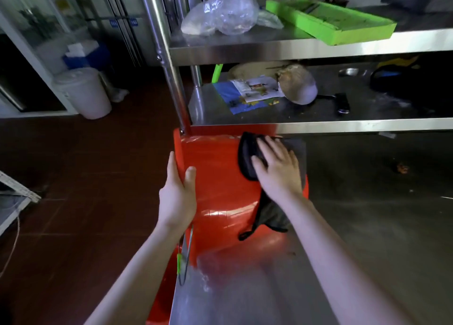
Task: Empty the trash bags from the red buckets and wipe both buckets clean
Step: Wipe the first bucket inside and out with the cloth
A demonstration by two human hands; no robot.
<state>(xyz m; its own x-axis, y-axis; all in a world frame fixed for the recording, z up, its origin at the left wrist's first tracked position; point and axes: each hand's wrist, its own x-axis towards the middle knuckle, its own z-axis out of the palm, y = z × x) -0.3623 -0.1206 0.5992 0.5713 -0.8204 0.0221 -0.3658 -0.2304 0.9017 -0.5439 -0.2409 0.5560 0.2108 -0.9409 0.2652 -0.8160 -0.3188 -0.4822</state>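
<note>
Steel desk fills the lower right of the frame, dull and smeared, with a steel shelf running across above it. Lying on its side at the desk's left corner, centre of the frame, is the red bucket: smooth glossy plastic, ribbed in bands near its rim, its wire handle hanging down off the desk edge. No trash bag shows on it that I can see.

My left hand braces the bucket's left wall, palm along the side and thumb laid over the curve, a steadying hold more than a clench. My right hand is flat and spread, fingers pressing a dark cloth against the upper wall; the limp loose end trails down toward me.

I'm judging this as mid-wipe on the outside. What worries me: a round, slick bucket perched at the corner could roll or slide off to the floor at left if I push sideways or let my left hand slacken. That dangling cloth tail could snag the handle, too. I can't identify a second bucket for certain, only red at the bottom edge.
</note>
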